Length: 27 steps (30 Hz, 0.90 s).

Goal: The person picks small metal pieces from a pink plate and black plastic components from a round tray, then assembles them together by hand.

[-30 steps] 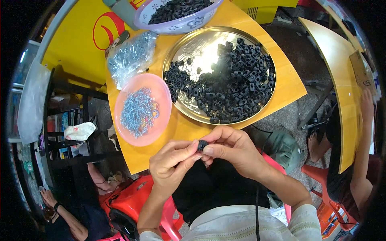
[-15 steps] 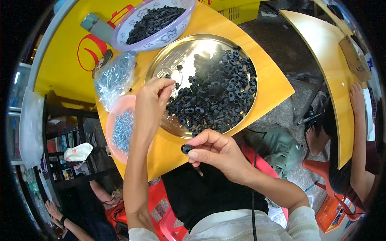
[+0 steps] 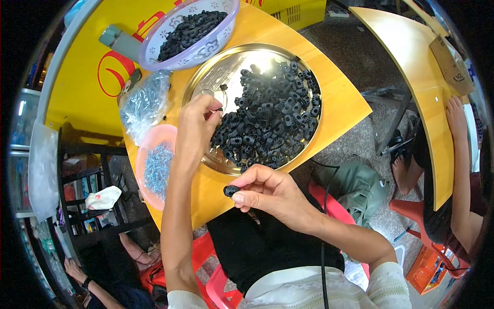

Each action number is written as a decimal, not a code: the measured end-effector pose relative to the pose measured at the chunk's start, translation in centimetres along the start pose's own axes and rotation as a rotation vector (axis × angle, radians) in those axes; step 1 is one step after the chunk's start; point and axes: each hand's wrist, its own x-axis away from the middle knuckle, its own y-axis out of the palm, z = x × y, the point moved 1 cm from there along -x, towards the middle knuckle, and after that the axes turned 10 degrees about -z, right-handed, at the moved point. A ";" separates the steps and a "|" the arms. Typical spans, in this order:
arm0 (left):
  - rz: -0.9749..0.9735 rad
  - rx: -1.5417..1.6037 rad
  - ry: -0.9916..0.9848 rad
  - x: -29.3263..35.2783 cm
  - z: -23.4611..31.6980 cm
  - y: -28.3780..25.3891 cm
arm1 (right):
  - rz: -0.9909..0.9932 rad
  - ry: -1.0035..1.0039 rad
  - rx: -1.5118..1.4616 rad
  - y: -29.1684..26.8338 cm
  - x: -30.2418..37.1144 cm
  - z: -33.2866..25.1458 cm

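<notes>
My right hand (image 3: 275, 200), in front of the tray's near edge, pinches a small rounded black plastic piece (image 3: 231, 191) between thumb and fingers; it resembles a cord lock part. Over the left side of a round gold-coloured tray (image 3: 198, 82), my left hand (image 3: 198, 121) is closed, thumb against fingers. A tiny dark bit shows at its fingertips, too small to name. Many hollow black plastic pieces (image 3: 272, 110) lie heaped across the tray's middle and right. A lone black piece (image 3: 223, 87) lies beyond the left fingertips.
A pink bowl (image 3: 141, 177) of tiny bluish-silver bits stands left of my left forearm. Behind it are a clear plastic bag (image 3: 145, 105) and a purple-rimmed basin (image 3: 234, 23) of black pieces. A second yellow table (image 3: 411, 62) is at right, with another person's hand (image 3: 456, 118).
My view has shifted slightly, so the tray and basin appear a little further left. Both hands keep their pinch; the right hand's black piece appears turned a little.
</notes>
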 end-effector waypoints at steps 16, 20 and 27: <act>0.199 1.456 -0.157 18.3 4.2 -1.8 | -0.016 0.000 0.159 2.8 0.9 0.4; 0.198 1.496 -0.110 19.9 3.6 -1.3 | -0.060 0.051 0.178 3.3 1.2 1.0; 0.204 1.600 -0.072 21.1 3.8 -1.1 | -0.082 0.057 0.176 4.1 1.6 1.7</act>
